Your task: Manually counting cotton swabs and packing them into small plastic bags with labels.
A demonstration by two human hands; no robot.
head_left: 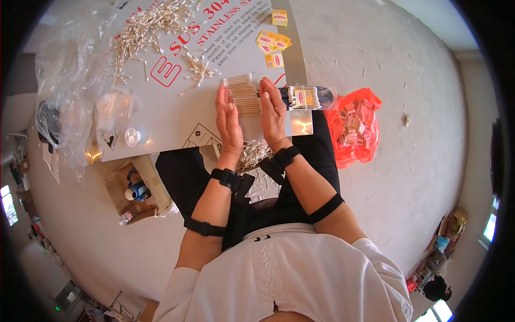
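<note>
A row of cotton swabs (245, 96) lies side by side on the metal sheet tabletop (166, 115), the sticks running left to right. My left hand (229, 121) stands along their left ends and my right hand (273, 114) along their right ends. Both have their fingers stretched out, and the row fills the gap between them. Just right of my right hand, a clear pack of cotton swabs (303, 97) with a yellow label rests at the table's right edge. Beyond my fingers, a few loose swabs (199, 68) are scattered.
A big heap of cotton swabs (153, 27) covers the far left. Yellow cards (273, 40) lie far right. Clear plastic bags (70, 70) hang over the left edge. A red bag (360, 129) of packs sits at right. Below stands a cardboard box (118, 185); more swabs (254, 154) show near my lap.
</note>
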